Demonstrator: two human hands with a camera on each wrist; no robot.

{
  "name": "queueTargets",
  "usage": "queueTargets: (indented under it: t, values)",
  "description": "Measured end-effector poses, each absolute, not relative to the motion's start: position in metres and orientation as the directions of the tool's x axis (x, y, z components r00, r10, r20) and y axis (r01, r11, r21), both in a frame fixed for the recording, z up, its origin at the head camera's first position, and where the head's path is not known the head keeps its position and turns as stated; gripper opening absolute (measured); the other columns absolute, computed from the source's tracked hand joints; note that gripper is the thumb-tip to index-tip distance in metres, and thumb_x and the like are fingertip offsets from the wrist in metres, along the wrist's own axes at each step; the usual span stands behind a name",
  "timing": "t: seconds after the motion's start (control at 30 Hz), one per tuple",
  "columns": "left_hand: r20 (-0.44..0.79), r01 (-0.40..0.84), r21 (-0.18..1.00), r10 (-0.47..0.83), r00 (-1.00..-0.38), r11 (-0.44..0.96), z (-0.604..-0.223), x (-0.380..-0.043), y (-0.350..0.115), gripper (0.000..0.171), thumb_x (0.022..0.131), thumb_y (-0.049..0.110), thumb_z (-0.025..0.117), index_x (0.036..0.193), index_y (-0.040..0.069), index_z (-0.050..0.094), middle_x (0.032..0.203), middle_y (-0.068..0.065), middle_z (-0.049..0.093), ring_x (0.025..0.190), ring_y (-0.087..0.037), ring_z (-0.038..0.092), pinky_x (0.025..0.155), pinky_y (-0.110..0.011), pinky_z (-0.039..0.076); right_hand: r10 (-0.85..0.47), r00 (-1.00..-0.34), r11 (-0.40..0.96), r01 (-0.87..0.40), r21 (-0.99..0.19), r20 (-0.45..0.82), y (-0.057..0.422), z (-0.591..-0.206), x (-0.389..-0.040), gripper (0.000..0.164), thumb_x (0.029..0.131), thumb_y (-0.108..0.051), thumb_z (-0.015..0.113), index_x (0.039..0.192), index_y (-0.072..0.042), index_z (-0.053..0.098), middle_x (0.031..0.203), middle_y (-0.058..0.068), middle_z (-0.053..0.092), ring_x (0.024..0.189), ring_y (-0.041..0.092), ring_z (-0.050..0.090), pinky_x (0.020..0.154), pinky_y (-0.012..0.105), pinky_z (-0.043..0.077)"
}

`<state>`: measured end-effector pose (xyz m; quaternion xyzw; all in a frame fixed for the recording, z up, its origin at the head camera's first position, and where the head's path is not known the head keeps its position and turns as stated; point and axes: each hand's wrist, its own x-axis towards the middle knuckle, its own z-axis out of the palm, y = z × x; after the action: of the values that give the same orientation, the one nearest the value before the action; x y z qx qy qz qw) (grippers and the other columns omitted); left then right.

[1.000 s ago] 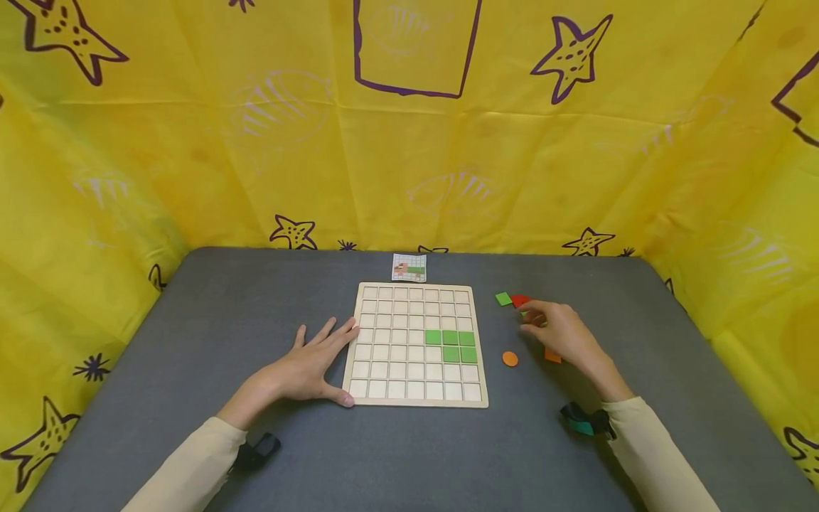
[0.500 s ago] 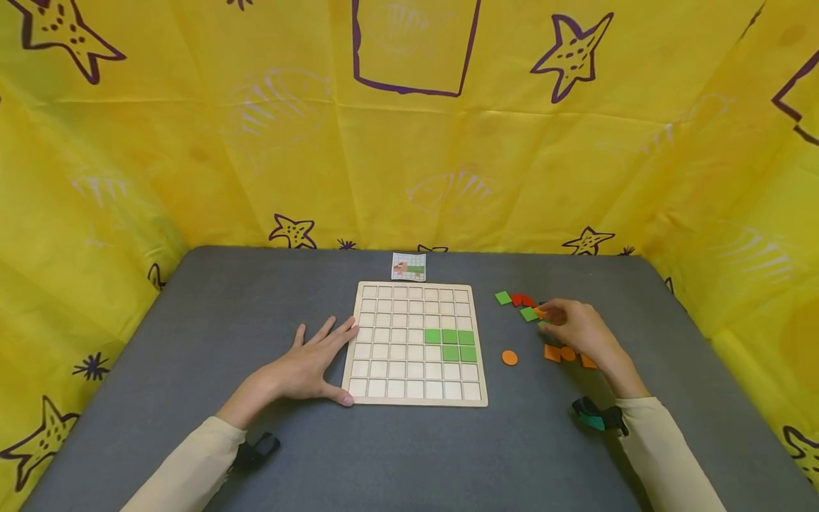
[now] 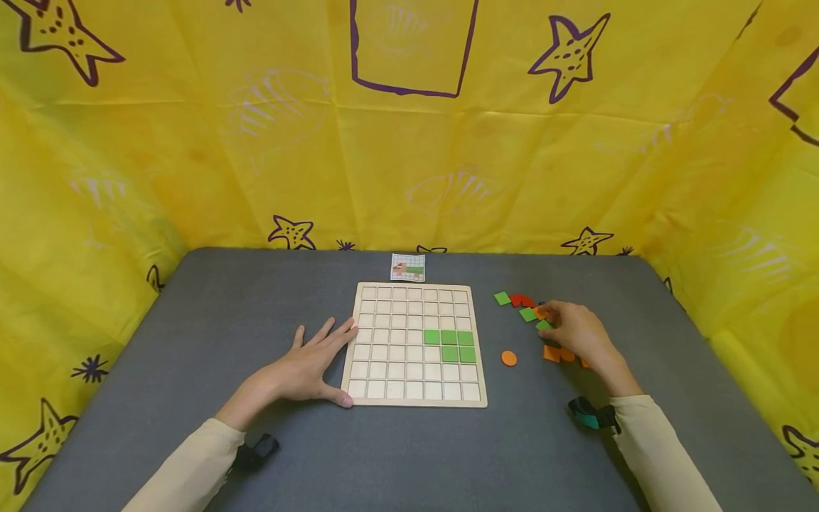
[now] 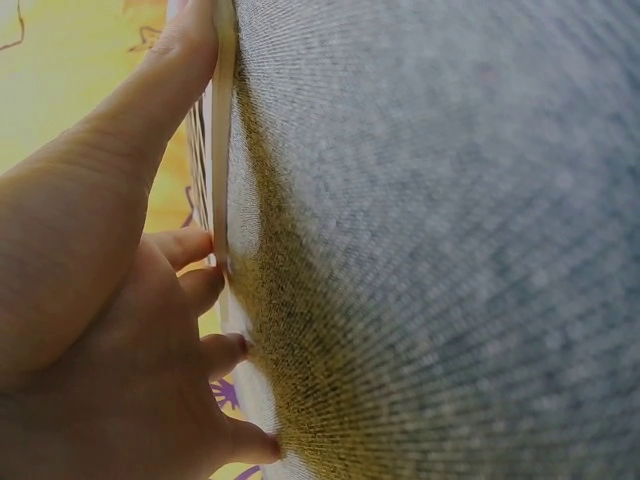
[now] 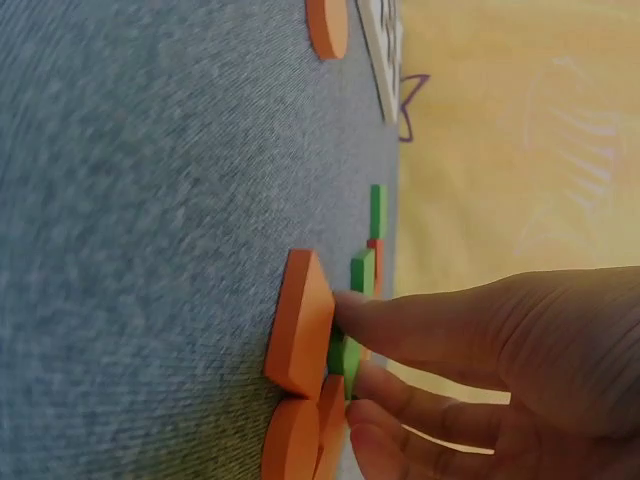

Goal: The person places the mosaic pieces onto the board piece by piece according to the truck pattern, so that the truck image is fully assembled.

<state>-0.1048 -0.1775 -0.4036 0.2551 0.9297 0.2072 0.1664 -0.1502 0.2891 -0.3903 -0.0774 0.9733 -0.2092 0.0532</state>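
A wooden grid board [image 3: 379, 370] lies mid-table with several green square tiles [image 3: 449, 338] set in its right-hand cells. My left hand [image 3: 313, 366] is spread at the board's left side, its thumb at the lower left corner and fingertips along the edge. In the left wrist view the thumb lies against the board's edge [image 4: 224, 130]. To the right of the board, my right hand [image 3: 579, 333] reaches into the loose tiles. Its thumb and fingertips pinch a loose green tile [image 5: 345, 355], beside an orange square tile [image 5: 300, 320]. The palm hides part of the pile.
Other loose pieces lie right of the board: a green tile [image 3: 502, 299], red pieces [image 3: 521, 301], orange pieces [image 3: 552, 353] and a single orange disc [image 3: 508, 358]. A small printed picture card [image 3: 408, 268] lies behind the board. Yellow patterned cloth [image 3: 409, 156] surrounds the table.
My right hand has moved right from the red pieces to the green tile, uncovering several pieces, and has then shifted slightly left. My left hand has stayed at the board's edge.
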Motion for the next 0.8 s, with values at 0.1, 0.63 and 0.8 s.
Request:
queueTargets:
  t: [0.1, 0.63, 0.8]
  values:
    - [-0.204, 0.404, 0.472, 0.543, -0.815, 0.783, -0.403, -0.104, -0.177, 0.115, 0.07, 0.056, 0.081, 0.155, 0.006, 0.023, 0.164, -0.011, 0.012, 0.147, -0.045, 0.006, 0.103, -0.076, -0.002, -0.171, -0.984, 0.9, -0.132, -0.415, -0.059, 0.288, -0.391, -0.152, 0.04, 0.081, -0.011, 0.078, 0.117, 0.003, 0.067, 0.092, 0.016, 0.069, 0.076, 0.026, 0.062, 0.067, 0.044, 0.052]
    - [-0.201, 0.399, 0.474, 0.537, -0.819, 0.785, -0.404, -0.105, -0.179, 0.116, 0.069, 0.058, 0.081, 0.156, 0.007, 0.023, 0.164, -0.01, 0.012, 0.147, -0.044, 0.006, 0.103, -0.076, -0.002, -0.258, -0.966, 0.82, -0.236, -0.522, 0.031, 0.277, -0.382, -0.15, 0.031, 0.083, 0.004, 0.072, 0.113, 0.006, 0.067, 0.086, 0.01, 0.067, 0.078, 0.024, 0.063, 0.071, 0.042, 0.054]
    - [-0.211, 0.395, 0.475, 0.537, -0.817, 0.786, -0.405, -0.105, -0.178, 0.116, 0.069, 0.058, 0.081, 0.156, 0.007, 0.023, 0.164, -0.01, 0.012, 0.147, -0.044, 0.006, 0.104, -0.076, -0.003, -0.29, -0.955, 0.782, -0.268, -0.562, 0.052, 0.273, -0.382, -0.15, 0.029, 0.082, 0.006, 0.073, 0.11, 0.005, 0.069, 0.082, 0.007, 0.068, 0.075, 0.023, 0.065, 0.07, 0.04, 0.055]
